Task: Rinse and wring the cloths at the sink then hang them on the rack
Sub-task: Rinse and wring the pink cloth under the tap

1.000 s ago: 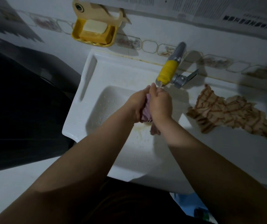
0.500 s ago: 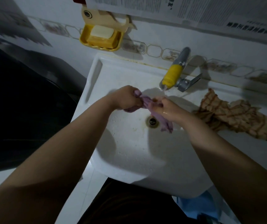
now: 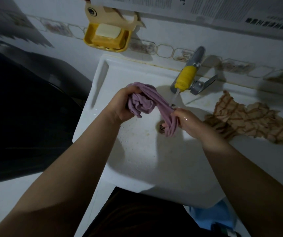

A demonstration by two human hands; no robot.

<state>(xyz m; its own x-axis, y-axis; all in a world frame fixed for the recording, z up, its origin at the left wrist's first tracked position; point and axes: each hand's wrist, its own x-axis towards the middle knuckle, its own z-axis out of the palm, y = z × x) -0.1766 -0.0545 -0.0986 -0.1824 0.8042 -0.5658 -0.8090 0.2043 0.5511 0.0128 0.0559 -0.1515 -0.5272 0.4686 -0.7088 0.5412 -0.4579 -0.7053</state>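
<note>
A wet purple cloth [image 3: 147, 100] stretches between both hands over the white sink [image 3: 137, 151]. My left hand [image 3: 122, 104] grips its bunched end at the basin's left. My right hand [image 3: 187, 120] holds the twisted end, which hangs down over the drain [image 3: 161, 128]. Water runs from the tap [image 3: 187, 76], whose spout is wrapped in yellow, and falls just behind the cloth. A brown checked cloth [image 3: 250, 120] lies crumpled on the sink's right ledge, beyond my right hand.
A yellow soap dish [image 3: 107, 35] with soap hangs on the tiled wall above the sink's back left corner. A dark bulky object [image 3: 26, 108] fills the space left of the sink. Something blue [image 3: 211, 214] sits below the sink's front edge.
My hands were pressed together under the tap; they have drawn apart, left hand moving left, and the purple cloth is now pulled out between them.
</note>
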